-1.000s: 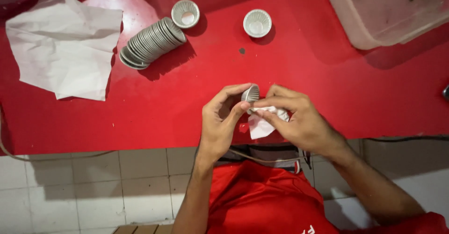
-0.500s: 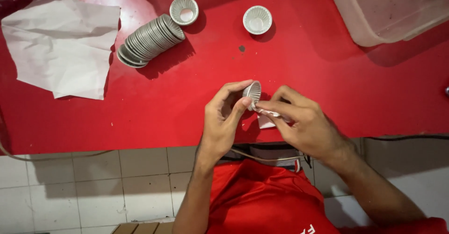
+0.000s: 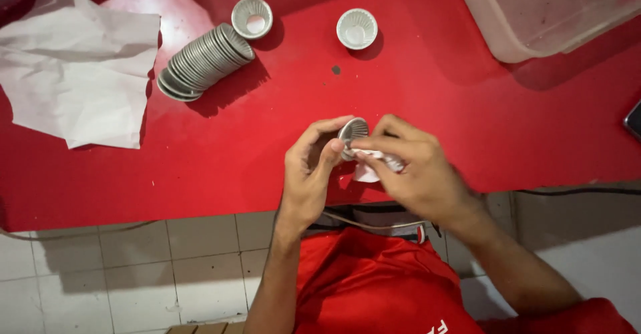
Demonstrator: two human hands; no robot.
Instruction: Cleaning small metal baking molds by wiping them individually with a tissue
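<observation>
Near the front edge of a red table (image 3: 467, 107), a small fluted metal cup (image 3: 352, 133) was held on its side between the thumb and fingertips of the left hand (image 3: 308, 174), which was curled closed around it. Just beside it, the right hand (image 3: 417, 170) was closed on a crumpled white cloth (image 3: 370, 168), which was pressed against the cup's rim by its fingers. Both hands were kept close together, just above the table's surface.

Farther back, a row of nested metal cups (image 3: 203, 60) was laid on its side, and two single cups (image 3: 252, 18) were stood upright near it, the second (image 3: 356, 28) well apart to the right. A sheet of creased white paper (image 3: 73, 87) was spread at the left, and a clear plastic tub (image 3: 554, 7) was set at the far right corner.
</observation>
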